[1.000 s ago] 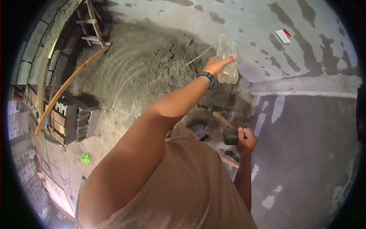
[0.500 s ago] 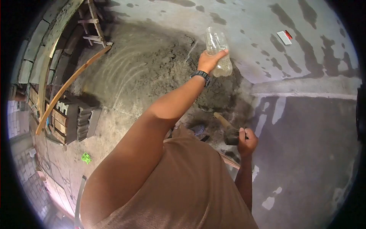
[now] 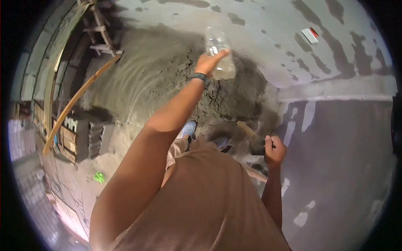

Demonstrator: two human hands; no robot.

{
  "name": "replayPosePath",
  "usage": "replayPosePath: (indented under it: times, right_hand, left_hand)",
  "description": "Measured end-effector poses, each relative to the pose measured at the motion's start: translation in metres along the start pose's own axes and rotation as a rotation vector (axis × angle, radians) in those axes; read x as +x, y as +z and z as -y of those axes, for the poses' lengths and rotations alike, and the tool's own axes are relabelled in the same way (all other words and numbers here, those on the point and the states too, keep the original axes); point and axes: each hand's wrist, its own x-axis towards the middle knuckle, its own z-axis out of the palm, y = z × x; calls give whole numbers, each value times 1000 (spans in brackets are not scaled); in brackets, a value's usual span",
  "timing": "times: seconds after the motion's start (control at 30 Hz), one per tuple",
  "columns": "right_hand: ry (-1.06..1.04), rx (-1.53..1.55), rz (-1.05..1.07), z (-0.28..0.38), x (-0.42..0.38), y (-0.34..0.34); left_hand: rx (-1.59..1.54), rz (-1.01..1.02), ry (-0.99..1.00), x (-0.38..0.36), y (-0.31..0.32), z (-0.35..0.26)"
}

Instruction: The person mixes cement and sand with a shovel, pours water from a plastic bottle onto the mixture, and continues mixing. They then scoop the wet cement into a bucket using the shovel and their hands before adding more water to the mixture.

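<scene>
My left hand (image 3: 209, 62), with a dark watch on the wrist, is wrapped round a clear plastic bottle (image 3: 226, 69). It holds the bottle out over a heap of grey, damp-looking mortar mix (image 3: 226, 98) on the floor. Low on the right, my right hand (image 3: 275, 149) is closed round the dark grip of a tool with a wooden shaft (image 3: 248, 129). The tool's far end cannot be made out. A blue clog (image 3: 189, 129) shows on one of my feet beside the heap.
A curved wooden plank (image 3: 79, 98) leans at the left near stacked hollow blocks (image 3: 95, 140). A wooden ladder-like frame (image 3: 100, 29) stands behind. Grey plastered walls close in ahead and at right, with a white socket plate (image 3: 310, 35). A bright green scrap (image 3: 99, 177) lies on the floor.
My left hand has swung left with the bottle. A thin stream by the bottle earlier is no longer visible. My right hand has barely moved, and a blue clog has come into sight.
</scene>
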Motion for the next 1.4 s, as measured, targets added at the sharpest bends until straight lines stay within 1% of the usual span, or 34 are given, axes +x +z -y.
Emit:
replayPosePath:
  times: [0.03, 0.07, 0.13, 0.2, 0.27, 0.33, 0.4, 0.47, 0.5, 0.6, 0.63, 0.67, 0.73, 0.8, 0.93, 1.0, 1.03, 1.07, 1.1, 1.13, 1.2, 1.23, 1.3, 1.33, 1.4]
  right_hand:
    - [9, -4, 26, 2, 1, -3]
    - [43, -6, 3, 3, -1, -5]
    - [35, -29, 4, 7, -2, -8]
    - [68, -11, -25, 9, -4, -11]
    - [100, 16, -49, 6, -5, -11]
    - [64, -26, -25, 0, -7, -10]
    - [116, 6, -26, 0, -12, -11]
    - [135, 70, -73, 2, -14, -10]
    - [18, 51, -153, -2, -14, -6]
    - [21, 71, -144, -6, -15, -5]
    - [-22, 90, -203, -5, -15, -3]
    - [-11, 96, -209, -5, -14, -2]
    - [34, 86, -124, -4, -13, -4]
    - [34, 108, -147, -2, -13, -2]
    - [4, 110, -151, -2, -14, 0]
    - [-1, 110, -158, -3, -15, 2]
    - [-10, 108, -161, -3, -16, 3]
    - [-7, 107, -163, -3, -17, 2]
    - [-1, 104, -153, -2, -17, 1]
    - [5, 100, -142, -2, -18, 0]
    - [-3, 100, -154, -4, -20, 2]
    - [-13, 101, -164, -5, -21, 2]
    - [-13, 105, -166, -6, -22, 1]
    - [-16, 110, -165, -6, -24, 1]
    - [-12, 111, -167, -4, -24, 0]
  left_hand:
    - [64, -11, 18, -3, -8, -5]
    - [131, -20, 35, -8, -17, -15]
    - [203, -9, 60, -34, -32, -42]
    - [297, 11, 93, -18, -61, -43]
    - [592, -72, 49, 10, -100, -40]
    - [711, -12, 163, -7, -116, -63]
    - [921, -145, 139, 23, -159, -52]
    - [1032, -122, 164, 25, -179, -57]
    - [1113, -121, 188, 22, -188, -60]
    - [1158, -142, 160, 15, -209, -62]
    - [1171, -134, 164, 14, -213, -61]
    - [1186, -117, 159, 11, -215, -61]
    - [1208, -97, 153, 6, -220, -61]
    - [1259, -27, 30, 1, -220, -63]
    - [1295, -79, 18, 6, -234, -53]
    - [1161, -101, -84, -21, -211, -62]
    - [1163, -98, -83, -12, -223, -55]
    - [1101, -90, -56, 5, -245, -42]
    - [1038, -82, -30, 7, -246, -40]
    - [1040, -78, -29, 7, -248, -39]
    - [952, -103, -36, -19, -223, -50]
    - [954, -101, -35, -20, -221, -51]
    - [1018, -162, -63, -18, -223, -52]
    - [1021, -160, -65, -17, -225, -51]
    - [1218, -169, -15, -2, -243, -45]
